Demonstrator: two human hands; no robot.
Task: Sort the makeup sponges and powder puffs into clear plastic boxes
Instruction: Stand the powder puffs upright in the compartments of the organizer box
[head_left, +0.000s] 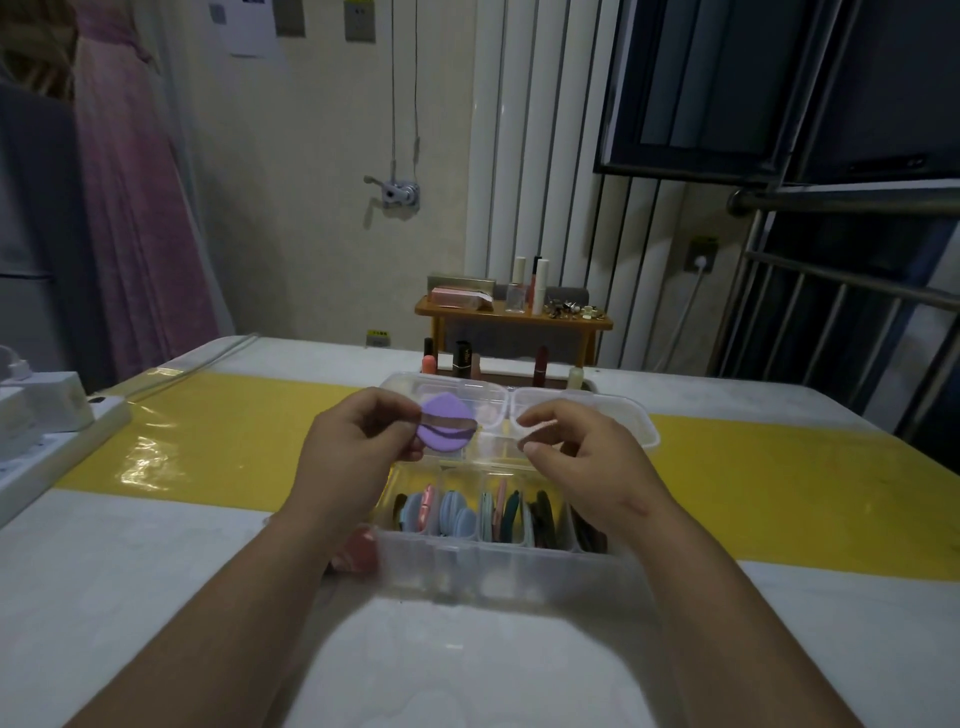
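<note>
Our left hand (353, 447) pinches a purple powder puff (445, 423) by its left edge, thumb and fingers curled on it, lifted and seen against the left half of the far clear box (613, 410). Our right hand (587, 457) hovers just right of it, fingers curled toward the thumb; we cannot tell whether they grip anything. The near clear box (498, 566) holds blue, pink and dark puffs (457, 514) standing in its compartments.

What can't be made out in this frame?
Head view:
- Right hand: whether its curled fingers pinch anything; blurred against the far clear box.
- Purple puff: edge covered by the left hand.
- Pink item left of the near box: mostly hidden by the left forearm.
- Near box's rightmost compartment: covered by the right wrist.
</note>
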